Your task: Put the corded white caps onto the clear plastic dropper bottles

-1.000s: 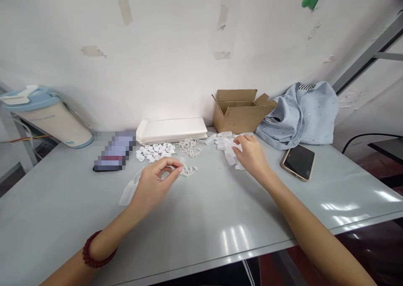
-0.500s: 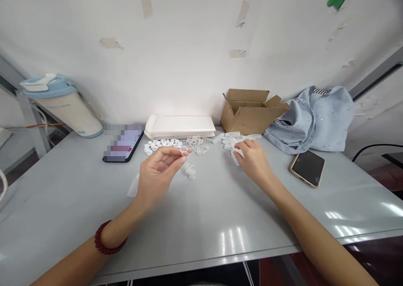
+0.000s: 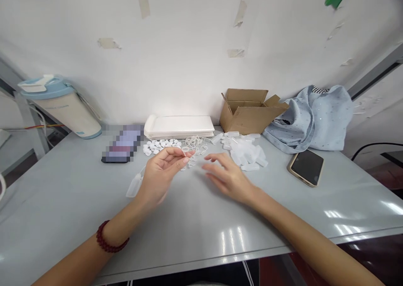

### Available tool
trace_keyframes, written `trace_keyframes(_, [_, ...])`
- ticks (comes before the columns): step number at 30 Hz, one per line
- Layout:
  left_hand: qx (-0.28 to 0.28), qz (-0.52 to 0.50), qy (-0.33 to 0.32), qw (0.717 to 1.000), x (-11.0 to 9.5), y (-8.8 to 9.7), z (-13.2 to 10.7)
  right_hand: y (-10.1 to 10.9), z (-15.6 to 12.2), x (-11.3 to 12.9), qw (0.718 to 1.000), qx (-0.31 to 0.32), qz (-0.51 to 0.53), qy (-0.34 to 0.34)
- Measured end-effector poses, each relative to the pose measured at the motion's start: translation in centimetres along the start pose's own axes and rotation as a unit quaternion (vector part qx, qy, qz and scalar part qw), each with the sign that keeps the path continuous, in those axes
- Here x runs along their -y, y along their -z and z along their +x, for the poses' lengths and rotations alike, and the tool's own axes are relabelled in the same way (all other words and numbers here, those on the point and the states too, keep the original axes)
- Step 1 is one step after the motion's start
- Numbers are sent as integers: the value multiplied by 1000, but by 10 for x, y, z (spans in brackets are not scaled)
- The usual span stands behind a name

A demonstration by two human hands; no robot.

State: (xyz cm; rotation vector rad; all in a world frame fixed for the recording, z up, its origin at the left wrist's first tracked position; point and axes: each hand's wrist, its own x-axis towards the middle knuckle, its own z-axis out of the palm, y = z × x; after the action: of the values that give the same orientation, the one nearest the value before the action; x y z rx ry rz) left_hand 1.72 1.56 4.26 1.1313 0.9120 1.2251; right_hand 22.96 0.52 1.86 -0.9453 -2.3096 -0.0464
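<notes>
Between the thumb and fingertips of my left hand point(image 3: 160, 172) is a small white ring-shaped piece point(image 3: 185, 150); its exact kind is too small to make out. My right hand point(image 3: 228, 177) is held above the table to its right, fingers apart, with nothing visible in it. Behind the right hand lies a heap of translucent plastic bottles point(image 3: 247, 151). White caps point(image 3: 157, 145) are gathered beyond my left hand, beside a tangle of white cords point(image 3: 195, 142). Left of my left wrist rests a translucent bottle with a cord point(image 3: 134, 186), partly hidden by the hand.
A white stack of flat packets point(image 3: 179, 126) lies against the wall. An open cardboard box point(image 3: 252, 116) and a light blue cloth bag point(image 3: 315, 122) stand at back right, with a phone point(image 3: 307, 168) nearby. At left are another phone point(image 3: 124, 143) and a tumbler point(image 3: 69, 109).
My right hand has moved left from the bottle heap toward my left hand, and its fingers have spread. The left hand has stayed nearly in place, still pinching the ring-shaped piece.
</notes>
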Motion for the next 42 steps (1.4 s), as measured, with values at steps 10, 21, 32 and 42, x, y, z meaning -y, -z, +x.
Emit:
trace_keyframes(10, [-28, 24, -36, 999, -10, -4, -7, -26, 6, 35, 972, 207, -8, 115])
trace_keyframes(21, [-66, 58, -13, 996, -17, 5, -5, -16, 13, -6, 983, 109, -47, -137])
trace_keyframes(32, [-42, 156, 19, 987, -11, 7, -4, 26, -5, -62, 924, -2, -264, -278])
trace_keyframes(42, [-30, 190, 21, 981, -12, 4, -6, 22, -2, -42, 891, 107, -326, -298])
